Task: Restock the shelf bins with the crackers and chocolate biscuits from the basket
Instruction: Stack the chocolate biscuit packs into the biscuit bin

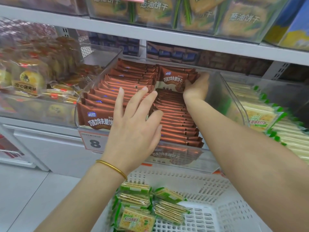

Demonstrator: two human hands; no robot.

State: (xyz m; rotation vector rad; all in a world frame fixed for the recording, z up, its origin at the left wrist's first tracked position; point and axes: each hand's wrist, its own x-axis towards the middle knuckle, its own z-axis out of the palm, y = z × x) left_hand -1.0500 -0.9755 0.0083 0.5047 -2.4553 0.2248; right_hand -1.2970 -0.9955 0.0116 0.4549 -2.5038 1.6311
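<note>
Your right hand (196,88) grips biscuits (175,79) in the near-full bin (230,104); left hand (133,124) spread; crackers (143,206) lie at 6 o'clock.

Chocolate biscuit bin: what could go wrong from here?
1. The right hand grips upright chocolate biscuit packs at the back of the right side of the clear bin. If it lets go loosely, they may topple forward.
2. The left hand spreads open fingers over the left row. Pressing down hard there might crush biscuits or push the bin askew.
</note>
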